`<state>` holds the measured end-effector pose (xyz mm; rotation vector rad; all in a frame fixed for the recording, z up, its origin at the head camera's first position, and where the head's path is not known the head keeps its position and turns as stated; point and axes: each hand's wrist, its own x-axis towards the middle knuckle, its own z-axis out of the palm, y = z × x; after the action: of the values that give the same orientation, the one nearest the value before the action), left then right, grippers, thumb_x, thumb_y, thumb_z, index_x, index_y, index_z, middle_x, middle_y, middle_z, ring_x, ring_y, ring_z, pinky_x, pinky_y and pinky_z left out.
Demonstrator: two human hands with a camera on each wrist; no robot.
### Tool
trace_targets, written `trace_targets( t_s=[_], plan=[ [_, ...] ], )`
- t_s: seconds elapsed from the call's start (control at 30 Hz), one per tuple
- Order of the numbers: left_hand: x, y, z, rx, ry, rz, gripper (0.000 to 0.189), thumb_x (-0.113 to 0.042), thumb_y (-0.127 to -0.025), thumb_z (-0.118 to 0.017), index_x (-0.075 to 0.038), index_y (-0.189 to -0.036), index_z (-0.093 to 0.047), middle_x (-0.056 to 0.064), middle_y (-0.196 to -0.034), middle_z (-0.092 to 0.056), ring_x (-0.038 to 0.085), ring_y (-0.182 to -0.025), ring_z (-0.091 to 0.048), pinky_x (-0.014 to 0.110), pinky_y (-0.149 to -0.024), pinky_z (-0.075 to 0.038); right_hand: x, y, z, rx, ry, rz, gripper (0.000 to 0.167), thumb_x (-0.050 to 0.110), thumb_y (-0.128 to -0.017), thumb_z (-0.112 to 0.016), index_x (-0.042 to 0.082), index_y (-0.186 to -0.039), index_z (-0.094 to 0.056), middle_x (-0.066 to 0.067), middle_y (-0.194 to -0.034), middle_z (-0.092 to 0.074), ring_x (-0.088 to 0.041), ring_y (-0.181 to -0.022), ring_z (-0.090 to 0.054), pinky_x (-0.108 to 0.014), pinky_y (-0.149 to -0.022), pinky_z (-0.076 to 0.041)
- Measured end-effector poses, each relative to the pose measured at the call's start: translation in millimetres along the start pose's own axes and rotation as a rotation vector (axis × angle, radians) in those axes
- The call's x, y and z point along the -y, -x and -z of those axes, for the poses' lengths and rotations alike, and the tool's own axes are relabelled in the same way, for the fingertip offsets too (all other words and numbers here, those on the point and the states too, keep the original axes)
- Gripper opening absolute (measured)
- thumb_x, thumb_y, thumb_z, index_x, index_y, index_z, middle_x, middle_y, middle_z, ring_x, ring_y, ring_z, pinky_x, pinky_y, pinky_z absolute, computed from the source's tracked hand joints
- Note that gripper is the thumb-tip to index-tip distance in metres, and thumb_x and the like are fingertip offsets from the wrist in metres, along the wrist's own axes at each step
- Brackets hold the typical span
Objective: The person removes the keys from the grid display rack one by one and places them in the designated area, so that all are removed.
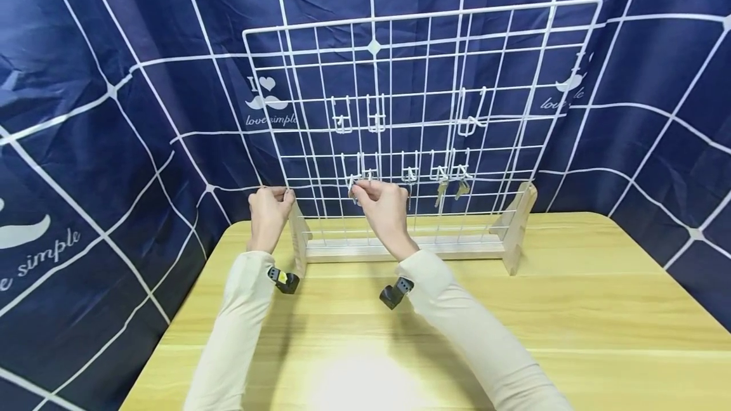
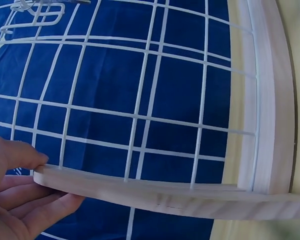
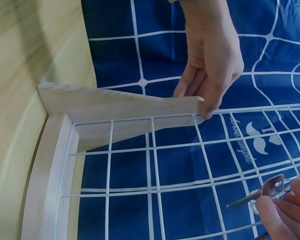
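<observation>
My left hand (image 1: pixel 268 215) grips the upper end of the left wooden support (image 2: pixel 115 192) of a white wire grid rack (image 1: pixel 422 92). In the left wrist view its thumb lies over the wood and the other fingers are beneath. With thumb and fingertips, my right hand (image 1: pixel 384 208) pinches a metal key (image 3: pixel 255 197) at the leftmost lower hook, in front of the grid. Part of that key is hidden behind the fingers. Further right, a brass-coloured key (image 1: pixel 441 193) and another key (image 1: pixel 463 189) hang from lower hooks.
Upper hooks (image 1: pixel 342 123) on the grid hold no keys. A right wooden support (image 1: pixel 518 227) and a crossbar (image 1: pixel 457 247) stand on the light wooden table (image 1: pixel 599 309). Dark blue cloth (image 1: pixel 131 163) with white lines hangs behind and at both sides.
</observation>
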<state>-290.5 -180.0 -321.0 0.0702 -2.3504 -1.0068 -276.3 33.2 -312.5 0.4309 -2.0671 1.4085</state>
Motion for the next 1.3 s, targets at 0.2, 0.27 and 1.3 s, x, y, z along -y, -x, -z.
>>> trace_targets(
  t_s=[0.2, 0.27, 1.3],
  plan=[
    [4.9, 2.4, -4.6, -0.04, 0.036, 0.007, 0.024, -0.014, -0.086, -0.061, 0.001, -0.099, -0.075, 0.015, -0.087, -0.073, 0.031, -0.092, -0.069, 0.043, -0.083, -0.051, -2.1, -1.3, -2.0, -0.019, -0.034, -0.015, 0.01, 0.012, -0.086, -0.07, 0.005, -0.088, -0.077, -0.008, -0.079, -0.074, -0.019, -0.063, -0.07, -0.022, -0.055, -0.053],
    [5.2, 2.3, -5.3, -0.046, 0.025, -0.001, 0.024, -0.013, -0.086, -0.06, 0.002, -0.097, -0.075, 0.015, -0.085, -0.073, 0.032, -0.089, -0.069, 0.044, -0.081, -0.051, -3.3, -1.8, -2.8, -0.037, -0.023, -0.011, 0.011, 0.014, -0.085, -0.072, 0.006, -0.088, -0.077, -0.008, -0.079, -0.074, -0.018, -0.06, -0.069, -0.023, -0.055, -0.053],
    [2.1, -1.0, -4.6, -0.016, -0.083, 0.018, 0.025, -0.018, -0.084, -0.061, 0.003, -0.085, -0.076, 0.017, -0.081, -0.073, 0.037, -0.084, -0.068, 0.047, -0.076, -0.051, -1.0, 5.1, 0.7, -0.059, -0.047, 0.016, 0.01, 0.013, -0.085, -0.071, 0.005, -0.087, -0.077, -0.009, -0.082, -0.074, -0.017, -0.064, -0.07, -0.024, -0.063, -0.055]
  ],
)
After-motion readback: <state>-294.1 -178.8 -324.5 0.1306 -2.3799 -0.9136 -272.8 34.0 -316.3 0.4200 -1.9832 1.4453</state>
